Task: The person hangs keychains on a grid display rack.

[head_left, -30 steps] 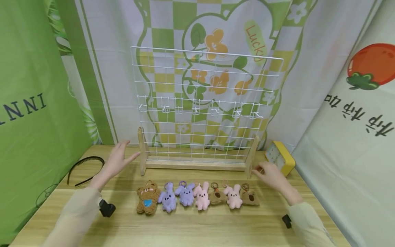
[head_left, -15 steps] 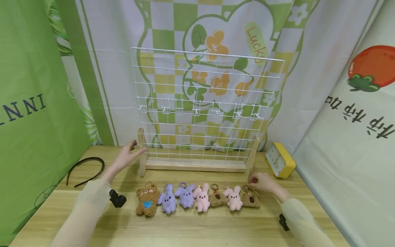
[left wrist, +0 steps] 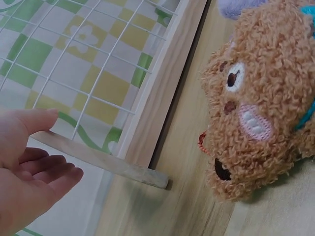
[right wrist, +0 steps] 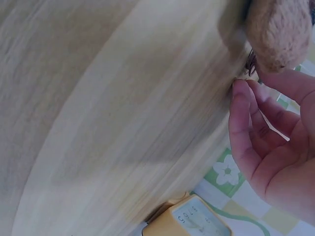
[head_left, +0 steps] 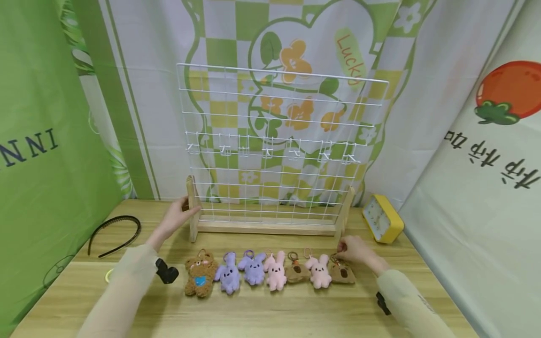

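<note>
A white wire grid rack with several hooks stands on wooden legs. My left hand grips the rack's left wooden post, thumb on one side and curled fingers on the other. In front of the rack, plush keychains lie in a row: a curly brown bear with a blue patch, two purple rabbits, two pink rabbits and two smooth brown plushes. My right hand pinches at the dark ring of the rightmost brown plush; its fingertips partly hide the ring.
A yellow clock stands right of the rack, behind my right hand. On the left of the wooden table lies a black headband. Printed curtains hang close behind the rack and on both sides.
My left hand has moved right and taken hold of the rack's left post. My right hand has moved left and down to the rightmost brown plush's ring. The row of plushes stays put.
</note>
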Tool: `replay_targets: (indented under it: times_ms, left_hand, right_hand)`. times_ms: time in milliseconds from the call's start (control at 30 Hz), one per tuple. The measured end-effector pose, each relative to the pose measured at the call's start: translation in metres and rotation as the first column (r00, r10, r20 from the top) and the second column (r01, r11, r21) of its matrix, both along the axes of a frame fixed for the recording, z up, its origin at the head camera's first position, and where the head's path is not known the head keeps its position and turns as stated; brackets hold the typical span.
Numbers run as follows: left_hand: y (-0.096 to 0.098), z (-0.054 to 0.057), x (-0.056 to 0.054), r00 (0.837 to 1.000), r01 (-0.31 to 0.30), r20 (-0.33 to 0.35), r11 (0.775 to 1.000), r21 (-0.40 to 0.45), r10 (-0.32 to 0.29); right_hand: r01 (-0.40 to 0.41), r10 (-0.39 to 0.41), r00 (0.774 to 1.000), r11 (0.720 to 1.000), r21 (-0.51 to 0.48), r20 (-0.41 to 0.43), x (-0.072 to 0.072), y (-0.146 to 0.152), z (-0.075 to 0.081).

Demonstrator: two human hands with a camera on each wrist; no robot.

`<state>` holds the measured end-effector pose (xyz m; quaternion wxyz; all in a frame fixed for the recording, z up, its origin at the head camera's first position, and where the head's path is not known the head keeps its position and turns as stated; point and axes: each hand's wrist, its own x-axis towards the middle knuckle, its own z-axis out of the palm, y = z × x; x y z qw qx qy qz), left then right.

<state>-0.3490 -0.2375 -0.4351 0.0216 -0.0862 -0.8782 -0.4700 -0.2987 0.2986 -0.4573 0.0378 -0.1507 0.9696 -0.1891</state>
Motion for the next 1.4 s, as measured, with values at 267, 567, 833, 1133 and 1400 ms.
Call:
replay_targets:
  times_ms: [267,567,833,1133,1400]
  left_hand:
    - [0.002,-0.005,-0.0037,0.998,-0.028,-0.057,0.998,-0.056,0.025]
    - [0.0002,-0.0059,-0.0006,0.999,-0.018,-0.036,0.999,-0.034,0.016]
    - [0.0001,-0.0066,-0.0007,1.0,-0.011,-0.011,0.999,-0.032,0.011]
    - [-0.0005,-0.0068,-0.0002,1.0,0.005,-0.016,1.0,-0.014,-0.005]
    - [0.0003,-0.0078,0.0004,1.0,0.01,-0.016,1.0,-0.016,-0.01]
  right_hand:
    - [0.001,-0.001,1.0,1.0,-0.002,-0.004,-0.0012,-0.0023,-0.0004]
    - [0.01,-0.009,0.999,1.0,-0.02,0.049,-0.0061,0.0012,-0.0049]
    - [-0.006,0.007,0.997,1.0,-0.018,0.078,-0.0053,0.0013,-0.0026]
    - [-0.084,0.084,0.995,0.996,-0.011,0.048,-0.0069,0.0011,-0.0002]
    - [-0.191,0.192,0.981,0.981,-0.016,0.021,-0.0057,0.005,0.0006]
